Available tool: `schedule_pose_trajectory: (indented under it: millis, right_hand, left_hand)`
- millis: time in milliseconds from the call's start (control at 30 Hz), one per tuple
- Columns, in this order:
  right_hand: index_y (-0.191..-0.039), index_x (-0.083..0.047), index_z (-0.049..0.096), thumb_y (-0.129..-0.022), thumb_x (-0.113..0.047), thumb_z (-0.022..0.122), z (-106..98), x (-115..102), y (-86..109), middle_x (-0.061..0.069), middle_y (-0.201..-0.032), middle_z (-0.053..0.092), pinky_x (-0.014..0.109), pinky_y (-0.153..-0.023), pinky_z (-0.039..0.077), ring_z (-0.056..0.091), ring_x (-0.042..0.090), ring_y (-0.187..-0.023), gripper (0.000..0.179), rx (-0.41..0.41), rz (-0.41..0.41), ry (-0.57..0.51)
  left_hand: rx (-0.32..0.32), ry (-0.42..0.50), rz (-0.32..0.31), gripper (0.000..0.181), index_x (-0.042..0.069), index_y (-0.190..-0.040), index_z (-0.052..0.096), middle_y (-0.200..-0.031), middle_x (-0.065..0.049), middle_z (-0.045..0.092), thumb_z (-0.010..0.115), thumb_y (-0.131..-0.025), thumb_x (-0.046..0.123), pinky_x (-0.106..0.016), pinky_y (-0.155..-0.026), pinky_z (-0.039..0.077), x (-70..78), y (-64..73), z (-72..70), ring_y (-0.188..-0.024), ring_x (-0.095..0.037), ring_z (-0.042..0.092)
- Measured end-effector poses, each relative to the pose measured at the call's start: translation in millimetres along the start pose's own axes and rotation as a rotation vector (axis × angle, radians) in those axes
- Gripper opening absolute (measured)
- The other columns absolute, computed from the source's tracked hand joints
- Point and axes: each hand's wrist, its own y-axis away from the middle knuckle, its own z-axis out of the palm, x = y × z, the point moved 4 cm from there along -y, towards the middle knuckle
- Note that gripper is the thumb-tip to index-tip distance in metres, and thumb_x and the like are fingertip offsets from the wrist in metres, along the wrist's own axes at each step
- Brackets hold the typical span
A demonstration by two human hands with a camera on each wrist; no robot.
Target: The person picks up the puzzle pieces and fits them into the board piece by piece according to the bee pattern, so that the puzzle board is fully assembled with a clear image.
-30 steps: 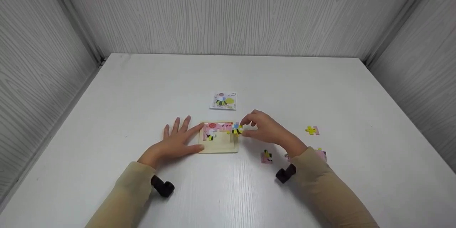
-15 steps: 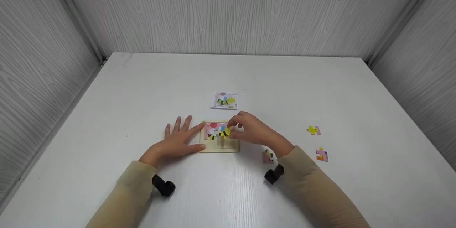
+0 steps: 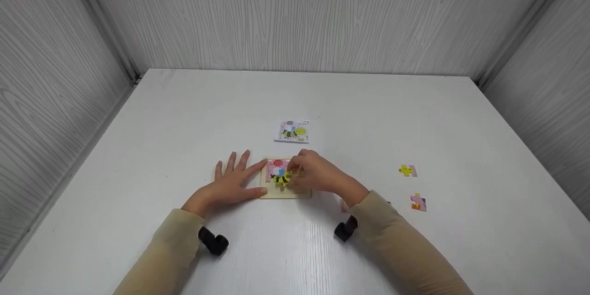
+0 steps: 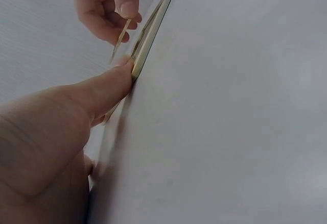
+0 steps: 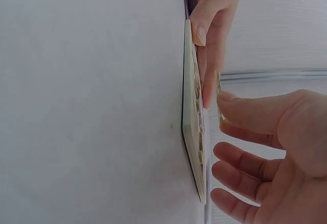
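My right hand (image 3: 318, 173) pinches a thin jigsaw piece (image 3: 280, 178), yellow, black and blue, between thumb and index finger. In the right wrist view the jigsaw piece (image 5: 218, 83) is held edge-on, a little apart from the wooden puzzle tray (image 5: 190, 117). Several pink pieces lie in the upper left of the tray, and its lower part shows bare wood. With fingers spread, my left hand (image 3: 230, 186) rests its thumb and index fingertip on the left rim of the tray. My right fingers hide the tray's right side.
A square picture card (image 3: 294, 132) with a bee lies behind the tray. Off to the right are a yellow jigsaw piece (image 3: 406, 170) and a pink one (image 3: 418, 203). Another pink piece (image 3: 344, 205) is partly hidden by my right wrist. Pale walls enclose the table (image 3: 221, 106).
Carrying the jigsaw piece, my right hand has moved left from the tray's right edge to over its middle. My left hand has kept its place on the rim.
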Motion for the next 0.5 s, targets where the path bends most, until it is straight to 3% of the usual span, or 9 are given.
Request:
schedule_pose_trajectory:
  millis: [500]
  right_hand:
    - [-0.108,-0.012,0.067,-0.083,-0.02,0.071,2.2,-0.5,-3.3,0.001,-0.102,0.054,0.028,-0.086,0.044,0.05,0.015,-0.093,0.027,0.008,0.033,0.13]
  left_hand:
    - [0.018,-0.005,0.017,0.076,0.026,-0.149,0.022,-0.154,-0.019,-0.006,0.051,-0.086,0.059,-0.063,-0.1,-0.013,-0.2,0.5,0.6,-0.136,-0.042,-0.016]
